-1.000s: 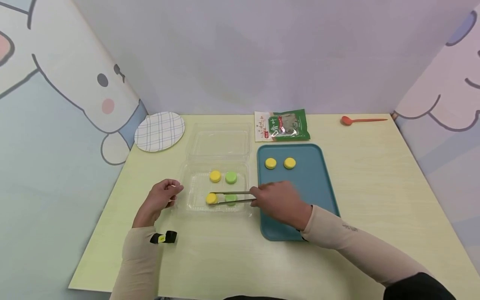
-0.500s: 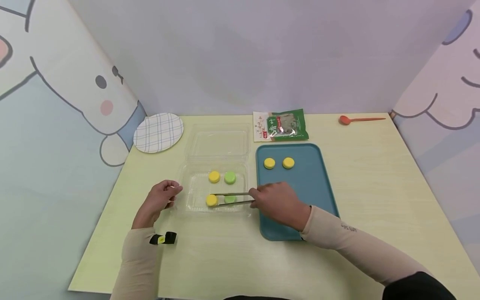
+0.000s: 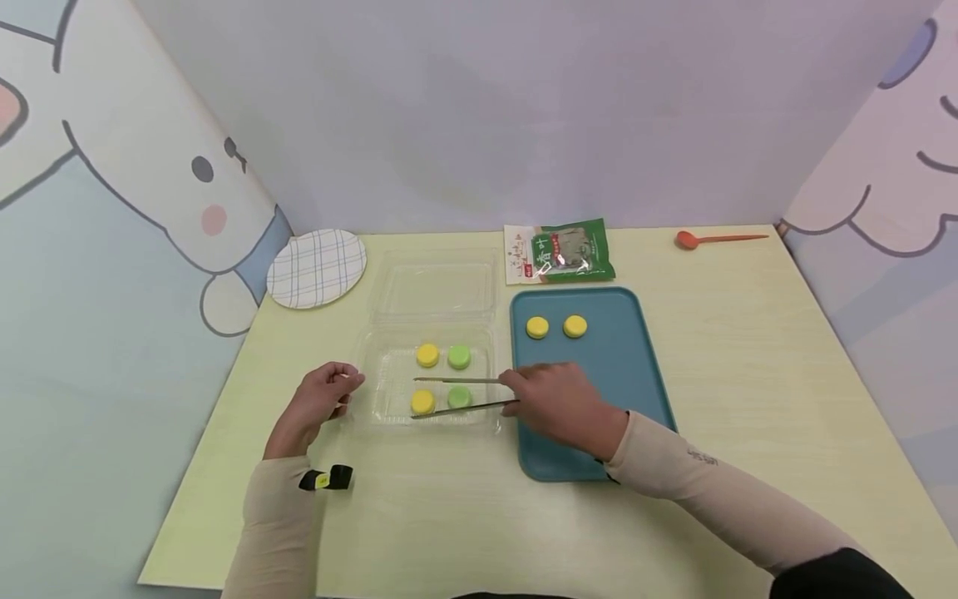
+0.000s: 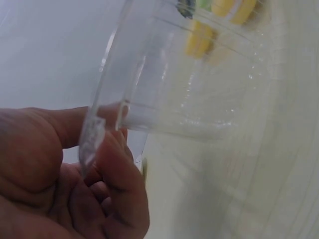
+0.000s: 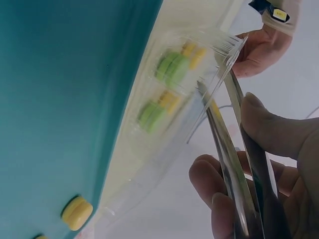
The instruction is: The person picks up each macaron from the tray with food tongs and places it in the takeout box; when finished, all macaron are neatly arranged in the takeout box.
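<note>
Over, perhaps inside, the clear container (image 3: pixel 392 391), tongs (image 5: pixel 229 159) gape.

The metal tongs (image 3: pixel 456 380) in the right hand (image 3: pixel 557 405) have spread. A second ago their tips sat close against the near yellow macaron (image 3: pixel 422 403); now they stand wider apart, one off its far side with a gap between, the other along its near edge. Both have moved left since half a second ago. More of the near green macaron (image 3: pixel 460 397) shows between them.
</note>
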`<action>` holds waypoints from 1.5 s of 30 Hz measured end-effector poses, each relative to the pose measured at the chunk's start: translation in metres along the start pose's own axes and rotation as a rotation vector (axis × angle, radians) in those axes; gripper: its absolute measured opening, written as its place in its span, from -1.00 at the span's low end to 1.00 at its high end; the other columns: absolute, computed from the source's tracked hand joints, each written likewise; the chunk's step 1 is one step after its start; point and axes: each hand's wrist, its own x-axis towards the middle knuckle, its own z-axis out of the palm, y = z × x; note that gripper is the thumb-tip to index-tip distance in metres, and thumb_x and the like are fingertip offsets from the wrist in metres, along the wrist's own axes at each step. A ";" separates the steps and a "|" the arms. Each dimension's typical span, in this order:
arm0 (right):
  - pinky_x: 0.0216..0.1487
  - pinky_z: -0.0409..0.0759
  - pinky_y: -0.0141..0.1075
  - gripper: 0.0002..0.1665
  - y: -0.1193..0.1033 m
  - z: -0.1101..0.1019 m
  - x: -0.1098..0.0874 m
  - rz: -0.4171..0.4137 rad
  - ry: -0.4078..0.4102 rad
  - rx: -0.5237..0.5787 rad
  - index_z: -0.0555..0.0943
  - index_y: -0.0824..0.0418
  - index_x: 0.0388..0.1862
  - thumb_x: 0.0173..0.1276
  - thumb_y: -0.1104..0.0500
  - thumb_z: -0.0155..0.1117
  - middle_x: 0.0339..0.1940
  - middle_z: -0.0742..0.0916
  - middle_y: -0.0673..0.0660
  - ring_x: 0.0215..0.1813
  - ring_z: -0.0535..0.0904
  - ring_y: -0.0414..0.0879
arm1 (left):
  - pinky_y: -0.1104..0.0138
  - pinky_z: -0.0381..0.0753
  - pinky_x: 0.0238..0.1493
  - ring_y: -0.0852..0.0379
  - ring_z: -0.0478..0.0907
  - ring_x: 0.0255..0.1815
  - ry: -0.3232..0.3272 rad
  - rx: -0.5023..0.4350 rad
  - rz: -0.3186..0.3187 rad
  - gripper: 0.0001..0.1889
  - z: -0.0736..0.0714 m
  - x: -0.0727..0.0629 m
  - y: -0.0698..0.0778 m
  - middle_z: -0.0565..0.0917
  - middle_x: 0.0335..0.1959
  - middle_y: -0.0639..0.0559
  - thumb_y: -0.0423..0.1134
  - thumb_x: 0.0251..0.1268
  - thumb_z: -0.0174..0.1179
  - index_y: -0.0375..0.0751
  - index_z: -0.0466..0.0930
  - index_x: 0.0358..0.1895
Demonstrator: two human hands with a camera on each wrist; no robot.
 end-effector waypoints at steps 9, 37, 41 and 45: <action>-0.59 0.46 -0.31 -0.54 0.013 0.007 -0.016 0.056 0.053 0.084 0.66 0.14 -0.01 0.19 -0.03 0.57 -0.30 0.79 0.03 -0.40 0.68 -0.15 | 0.33 0.47 -0.40 0.15 0.40 -0.45 0.009 -0.002 -0.008 -0.73 0.003 0.001 0.001 0.47 -0.41 -0.01 -0.17 0.55 0.14 -0.31 0.42 0.05; -0.63 0.42 -0.32 -0.40 0.053 -0.008 -0.062 0.256 0.156 0.020 0.68 0.14 0.01 0.01 -0.04 0.67 -0.49 0.74 0.02 -0.56 0.59 -0.19 | 0.33 0.47 -0.39 0.16 0.40 -0.47 0.016 -0.001 -0.005 -0.73 0.001 0.000 -0.001 0.43 -0.43 0.03 -0.17 0.55 0.13 -0.31 0.41 0.05; -0.65 0.43 -0.30 -0.39 0.057 -0.009 -0.069 0.284 0.153 0.015 0.68 0.15 0.02 0.01 -0.02 0.68 -0.48 0.75 0.06 -0.53 0.63 -0.16 | 0.33 0.46 -0.39 0.16 0.40 -0.47 0.020 -0.003 -0.011 -0.72 0.001 0.000 0.000 0.43 -0.43 0.03 -0.16 0.55 0.13 -0.31 0.41 0.06; -0.65 0.43 -0.30 -0.39 0.059 -0.010 -0.077 0.294 0.172 0.014 0.68 0.16 0.02 0.00 -0.02 0.68 -0.50 0.75 0.07 -0.52 0.65 -0.15 | 0.33 0.46 -0.40 0.17 0.40 -0.48 0.015 -0.006 -0.008 -0.71 0.001 -0.001 -0.001 0.43 -0.43 0.03 -0.15 0.55 0.13 -0.31 0.41 0.07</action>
